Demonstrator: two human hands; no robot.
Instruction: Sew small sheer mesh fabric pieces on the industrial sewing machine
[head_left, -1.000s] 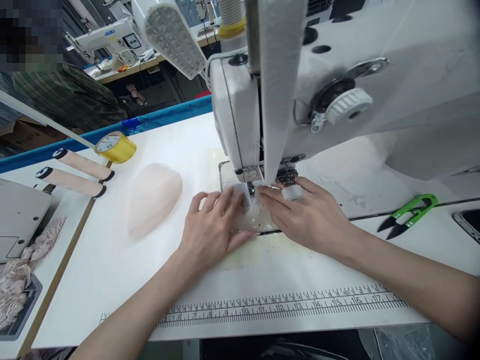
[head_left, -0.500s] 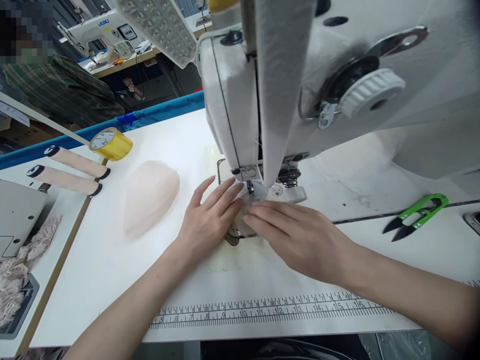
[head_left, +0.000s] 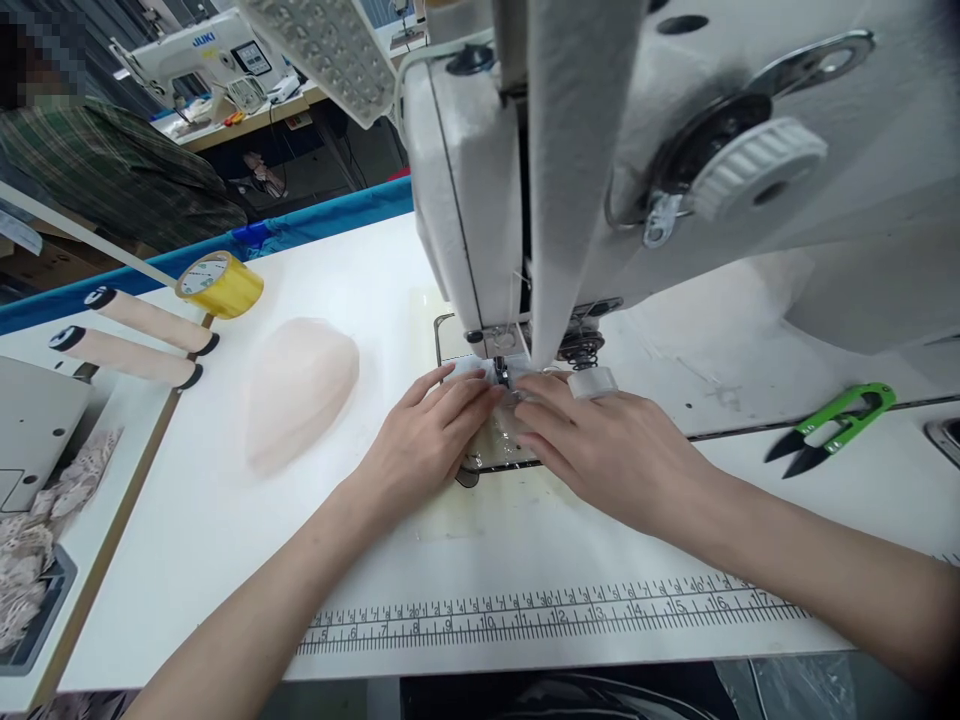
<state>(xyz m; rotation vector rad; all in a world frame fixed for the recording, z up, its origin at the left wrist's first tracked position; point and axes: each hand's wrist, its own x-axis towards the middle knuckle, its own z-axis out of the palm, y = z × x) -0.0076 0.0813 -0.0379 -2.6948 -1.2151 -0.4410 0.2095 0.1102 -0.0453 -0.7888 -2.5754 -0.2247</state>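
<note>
My left hand (head_left: pixel 427 440) lies flat on the bed of the white sewing machine (head_left: pixel 675 180), fingers stretched toward the presser foot (head_left: pixel 501 375). My right hand (head_left: pixel 600 445) lies flat opposite it, fingers pointing left, tips almost meeting the left hand's. Both press a small, thin, pale piece of fabric (head_left: pixel 504 440) on the needle plate under the foot. A wide white band (head_left: pixel 570 170) hangs down from the machine head to the foot. A white ring-like piece (head_left: pixel 592 382) sits just behind my right hand.
A pile of pale pink fabric pieces (head_left: pixel 300 385) lies left of my hands. Yellow tape roll (head_left: pixel 219 283) and two pink rolls (head_left: pixel 139 335) at far left. Green thread snips (head_left: pixel 836 428) at right. A printed ruler (head_left: pixel 547 610) runs along the front edge. A person in a plaid shirt (head_left: pixel 112 170) sits behind.
My right hand moved forward, back up to the presser foot, and its fingers now lie closer to the needle. The left hand's fingers drew together on the fabric.
</note>
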